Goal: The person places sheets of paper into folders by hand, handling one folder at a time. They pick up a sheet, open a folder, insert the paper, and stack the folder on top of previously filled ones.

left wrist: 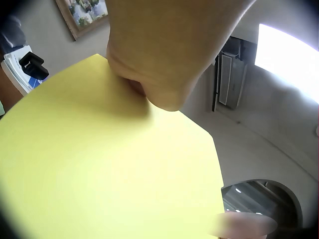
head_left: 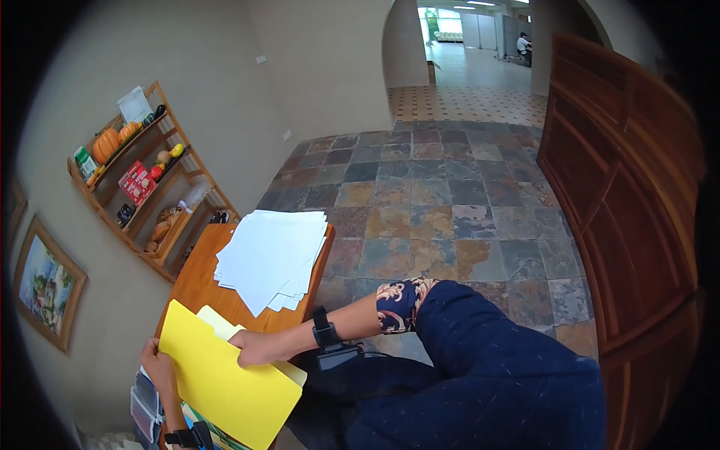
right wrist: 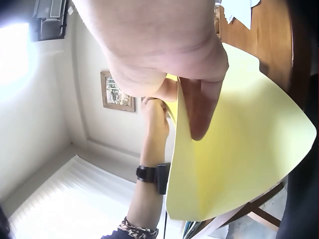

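Note:
A yellow file folder (head_left: 225, 375) is held tilted over the near end of the wooden table by both hands. My left hand (head_left: 159, 366) grips its left edge, and most of those fingers are hidden behind the folder. At the opposite edge my right hand (head_left: 259, 349) pinches the front panel. In the right wrist view, fingers of the right hand (right wrist: 202, 99) reach between the two panels (right wrist: 239, 144), which stand slightly apart. The paler inner side and tab of the back panel (head_left: 217, 322) show past the front one.
A loose stack of white paper sheets (head_left: 274, 251) lies on the wooden table (head_left: 202, 259). A clear plastic box (head_left: 146, 405) stands by the left forearm. Beyond are a shelf with food items (head_left: 142, 180), a framed painting (head_left: 49, 285) and dark wooden panelling (head_left: 622, 210) on the right.

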Demonstrator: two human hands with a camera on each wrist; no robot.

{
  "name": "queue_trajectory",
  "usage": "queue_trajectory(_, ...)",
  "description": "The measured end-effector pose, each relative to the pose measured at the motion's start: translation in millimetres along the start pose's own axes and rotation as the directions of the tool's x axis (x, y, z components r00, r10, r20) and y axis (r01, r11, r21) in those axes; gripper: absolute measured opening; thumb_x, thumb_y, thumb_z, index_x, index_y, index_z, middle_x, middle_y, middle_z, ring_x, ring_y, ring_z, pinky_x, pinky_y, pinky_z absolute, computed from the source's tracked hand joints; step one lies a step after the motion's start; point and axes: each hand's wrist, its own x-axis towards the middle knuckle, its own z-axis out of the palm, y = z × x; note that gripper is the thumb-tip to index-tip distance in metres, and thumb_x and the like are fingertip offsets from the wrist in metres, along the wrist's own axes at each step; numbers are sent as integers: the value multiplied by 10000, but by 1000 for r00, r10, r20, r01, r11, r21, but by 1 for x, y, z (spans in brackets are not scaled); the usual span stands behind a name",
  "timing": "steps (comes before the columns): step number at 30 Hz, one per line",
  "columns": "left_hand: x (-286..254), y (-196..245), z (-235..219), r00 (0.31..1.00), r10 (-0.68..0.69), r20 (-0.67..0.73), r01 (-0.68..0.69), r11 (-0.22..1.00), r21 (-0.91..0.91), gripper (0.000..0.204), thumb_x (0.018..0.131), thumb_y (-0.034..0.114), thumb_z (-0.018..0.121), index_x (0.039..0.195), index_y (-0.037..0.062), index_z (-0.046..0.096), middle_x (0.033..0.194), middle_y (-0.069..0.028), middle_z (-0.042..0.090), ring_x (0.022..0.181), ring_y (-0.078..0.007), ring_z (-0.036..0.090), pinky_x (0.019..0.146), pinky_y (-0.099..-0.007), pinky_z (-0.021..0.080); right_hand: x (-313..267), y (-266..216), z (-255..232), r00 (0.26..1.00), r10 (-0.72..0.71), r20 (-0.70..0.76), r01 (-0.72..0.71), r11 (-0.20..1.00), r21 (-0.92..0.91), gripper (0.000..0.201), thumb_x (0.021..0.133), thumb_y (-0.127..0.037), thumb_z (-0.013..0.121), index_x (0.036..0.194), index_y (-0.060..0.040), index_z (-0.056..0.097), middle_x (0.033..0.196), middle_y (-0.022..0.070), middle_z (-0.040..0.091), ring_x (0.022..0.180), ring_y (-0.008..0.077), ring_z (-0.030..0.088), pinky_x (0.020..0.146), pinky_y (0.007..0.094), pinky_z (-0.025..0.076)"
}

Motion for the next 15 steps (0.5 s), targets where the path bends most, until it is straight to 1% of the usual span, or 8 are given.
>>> queue_trajectory(3, -16, 19, -20, 979, 161, -126, -170, 983, -66, 162, 815, -42, 500, 951, -25, 587, 885, -118, 630, 796, -206, 596, 735, -311, 472, -4, -11, 3, 993, -38, -113, 48, 996, 81, 471, 749, 95, 491, 1195, 40, 633, 1147, 98, 674, 1027, 183, 646, 866, 305, 503)
queue_trajectory(5, -32, 30, -38, 912, 304, -276, -237, 939, 251, 442, 857, 4, 515, 1298, 3, 526, 1269, -189, 587, 1141, -291, 602, 955, -337, 471, 1, -14, -4, 981, -103, -165, 120, 989, 92, 470, 754, 93, 481, 1193, 31, 637, 1092, 91, 690, 1008, 165, 650, 873, 307, 503)
queue_trajectory(6, -37, 31, -47, 908, 317, -273, -251, 935, 250, 442, 857, 4, 515, 1298, 3, 526, 1269, -189, 587, 1141, -291, 602, 955, -337, 471, 2, -21, -3, 978, -112, -176, 130, 988, 89, 470, 754, 93, 481, 1193, 31, 637, 1092, 91, 690, 1008, 165, 650, 873, 307, 503)
queue_trajectory(9, -51, 42, -68, 923, 98, -371, -26, 980, 196, 576, 900, 68, 543, 1456, 17, 403, 1422, -196, 489, 1277, -323, 531, 1035, -364, 439, 3, -40, -2, 953, -172, -250, 203, 973, 107, 441, 764, 92, 483, 1167, 26, 650, 1064, 74, 697, 994, 154, 656, 874, 303, 503)
queue_trajectory(10, -58, 50, -78, 974, -161, -160, 107, 948, -301, 580, 913, 98, 559, 1462, 11, 395, 1411, -201, 498, 1273, -322, 536, 1031, -367, 442, 4, -45, 0, 950, -184, -251, 226, 963, 148, 440, 767, 91, 486, 1169, 21, 652, 1069, 66, 696, 995, 150, 656, 874, 301, 503)
queue_trajectory(11, -67, 52, -83, 943, -301, 144, 315, 659, -684, 587, 925, 129, 576, 1467, 4, 388, 1399, -206, 507, 1268, -321, 540, 1026, -371, 445, 5, -48, 4, 952, -188, -240, 236, 953, 192, 438, 771, 90, 490, 1171, 16, 654, 1074, 59, 694, 996, 147, 656, 873, 299, 504)
queue_trajectory(13, -83, 40, -78, 968, -143, 205, 245, 702, -668, 550, 909, 149, 608, 1406, -17, 439, 1318, -195, 563, 1173, -270, 594, 973, -359, 484, 11, -44, 10, 925, -298, -237, 339, 927, 158, 378, 780, 75, 527, 1130, 21, 658, 1024, 46, 694, 976, 142, 653, 848, 311, 511)
queue_trajectory(15, -106, 59, -78, 986, -126, 109, 167, 778, -606, 501, 882, 139, 618, 1334, -34, 489, 1228, -151, 616, 1067, -230, 633, 916, -351, 514, 1, -49, 19, 934, -193, -301, 201, 980, -5, 278, 794, 18, 592, 1066, 24, 645, 928, 29, 666, 869, 133, 649, 773, 302, 518)
